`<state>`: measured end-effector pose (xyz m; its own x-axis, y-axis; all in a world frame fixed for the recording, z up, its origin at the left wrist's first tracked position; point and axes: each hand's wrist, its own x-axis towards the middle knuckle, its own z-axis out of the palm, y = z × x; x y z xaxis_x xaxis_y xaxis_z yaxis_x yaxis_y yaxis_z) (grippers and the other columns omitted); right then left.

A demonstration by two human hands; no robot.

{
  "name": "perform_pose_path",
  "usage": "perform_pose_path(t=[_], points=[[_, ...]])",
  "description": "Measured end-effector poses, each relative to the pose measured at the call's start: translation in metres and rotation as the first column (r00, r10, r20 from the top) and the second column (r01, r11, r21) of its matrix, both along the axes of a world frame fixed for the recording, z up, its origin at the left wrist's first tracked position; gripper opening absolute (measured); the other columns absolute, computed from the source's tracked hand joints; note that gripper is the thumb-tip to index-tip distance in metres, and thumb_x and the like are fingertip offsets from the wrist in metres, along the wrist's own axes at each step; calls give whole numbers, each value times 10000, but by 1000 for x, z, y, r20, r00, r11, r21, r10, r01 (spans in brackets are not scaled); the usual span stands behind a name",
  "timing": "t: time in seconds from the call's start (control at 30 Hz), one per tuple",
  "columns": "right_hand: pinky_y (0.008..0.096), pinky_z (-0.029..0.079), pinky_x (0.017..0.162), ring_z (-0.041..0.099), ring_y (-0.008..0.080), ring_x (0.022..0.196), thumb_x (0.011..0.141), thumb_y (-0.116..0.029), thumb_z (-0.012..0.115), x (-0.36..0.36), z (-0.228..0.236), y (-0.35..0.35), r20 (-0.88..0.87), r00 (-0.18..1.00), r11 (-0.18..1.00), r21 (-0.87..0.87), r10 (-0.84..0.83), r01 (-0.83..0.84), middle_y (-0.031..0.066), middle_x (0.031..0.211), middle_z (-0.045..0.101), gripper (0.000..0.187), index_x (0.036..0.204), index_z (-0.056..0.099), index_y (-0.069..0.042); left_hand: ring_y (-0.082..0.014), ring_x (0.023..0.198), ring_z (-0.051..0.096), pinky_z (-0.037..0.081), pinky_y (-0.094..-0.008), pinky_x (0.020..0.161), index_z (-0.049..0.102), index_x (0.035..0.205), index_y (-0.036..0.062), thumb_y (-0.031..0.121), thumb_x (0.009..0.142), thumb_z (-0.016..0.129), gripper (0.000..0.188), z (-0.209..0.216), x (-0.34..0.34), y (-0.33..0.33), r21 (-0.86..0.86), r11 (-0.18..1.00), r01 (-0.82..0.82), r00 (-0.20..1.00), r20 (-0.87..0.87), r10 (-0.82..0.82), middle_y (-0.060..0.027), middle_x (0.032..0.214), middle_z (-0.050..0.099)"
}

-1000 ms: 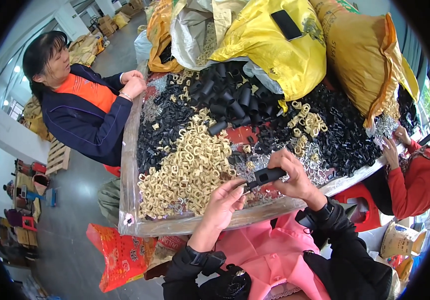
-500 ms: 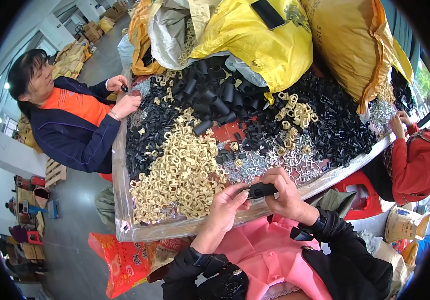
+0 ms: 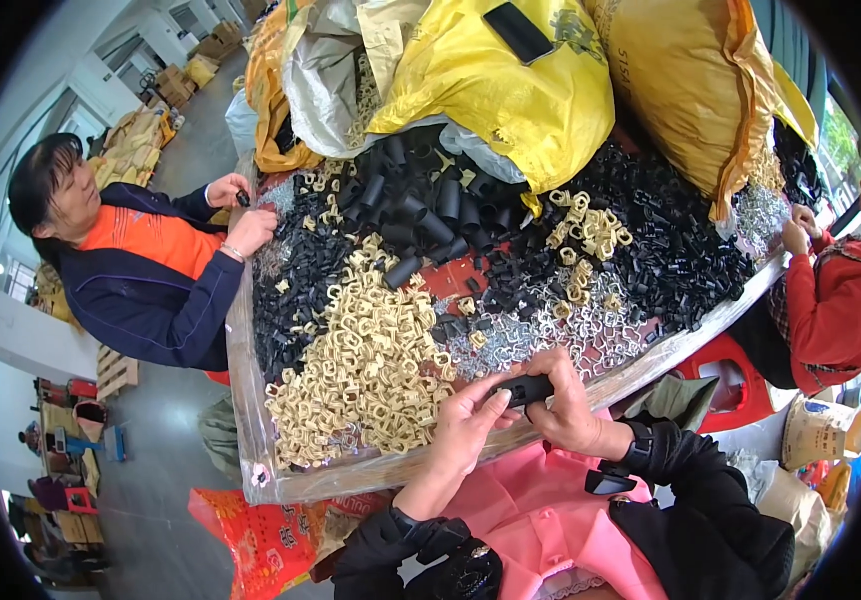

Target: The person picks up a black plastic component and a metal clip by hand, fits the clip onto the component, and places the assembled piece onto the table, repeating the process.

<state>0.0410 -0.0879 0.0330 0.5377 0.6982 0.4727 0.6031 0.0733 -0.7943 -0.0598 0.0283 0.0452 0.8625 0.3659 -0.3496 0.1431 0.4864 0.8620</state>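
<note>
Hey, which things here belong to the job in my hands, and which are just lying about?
Likely in the job:
black part, held by left hand and right hand
tan loops
silvery bent pieces
loose black pieces

Apparently just lying about:
phone on yellow sack
red bag

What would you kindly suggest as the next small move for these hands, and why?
Perhaps steady the black piece with the right hand and press lightly with the left hand, since both hands grip it from opposite ends.
</note>
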Motion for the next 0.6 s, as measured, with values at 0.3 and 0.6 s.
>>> perform_pose_path(t=[0.3, 0.6], points=[[398, 378, 789, 452, 315, 942, 623, -76, 604, 26, 10, -13, 32, 922, 888, -282, 386, -363, 170, 1025, 452, 525, 1106, 416, 8, -143, 689, 594, 490, -217, 583, 391, 1186, -41, 128, 829, 531, 419, -18, -3, 16, 85, 994, 66, 994, -94, -58, -105, 920, 571], [417, 344, 897, 429, 345, 1058, 683, -264, 669, 43, 23, -24, -76, 683, 675, -109, 726, -730, 187, 1167, 423, 660, 1208, 376, 8, -174, 832, 579, 512, -261, 631, 266, 1268, 9, 62, 801, 544, 546, -12, 8, -10, -129, 969, 210, 977, 60, -204, -113, 1057, 516]])
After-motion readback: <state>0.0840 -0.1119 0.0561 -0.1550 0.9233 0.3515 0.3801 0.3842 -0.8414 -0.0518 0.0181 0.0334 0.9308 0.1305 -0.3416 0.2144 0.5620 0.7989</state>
